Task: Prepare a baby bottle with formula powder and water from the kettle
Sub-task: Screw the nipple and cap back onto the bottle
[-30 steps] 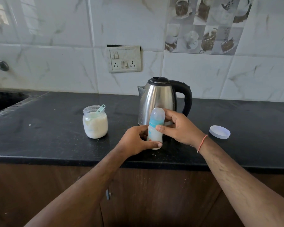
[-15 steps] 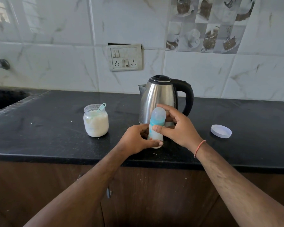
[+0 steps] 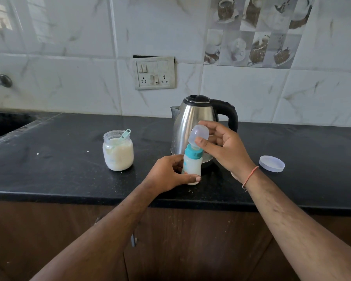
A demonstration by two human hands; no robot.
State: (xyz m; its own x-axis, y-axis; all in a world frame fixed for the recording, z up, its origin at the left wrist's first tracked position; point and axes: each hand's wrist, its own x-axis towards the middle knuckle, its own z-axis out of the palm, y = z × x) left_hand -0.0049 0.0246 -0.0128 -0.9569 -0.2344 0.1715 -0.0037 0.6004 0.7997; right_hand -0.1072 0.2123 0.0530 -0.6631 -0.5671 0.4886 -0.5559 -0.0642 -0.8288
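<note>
Bottle (image 3: 191, 166) upright near front tabletop (image 3: 49, 163) edge, gripped low by left hand (image 3: 166, 173). Cap (image 3: 198, 135) pinched in right hand (image 3: 224, 149), tilted just above the teal collar. Kettle (image 3: 194, 122) close behind; jar (image 3: 118, 153) left, lid (image 3: 271, 163) right, bare tabletop between.

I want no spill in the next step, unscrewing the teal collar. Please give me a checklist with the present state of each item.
1. Clear cap off the bottle: ok, the right hand holds it tilted above the nipple.
2. Baby bottle steady: ok, upright on the counter, gripped by the left hand.
3. Teal collar reachable: ok, uncovered.
4. Right hand free: not ok, the cap occupies it.
5. Formula jar open, scoop inside: ok.
6. Kettle has water: cannot tell.
</note>
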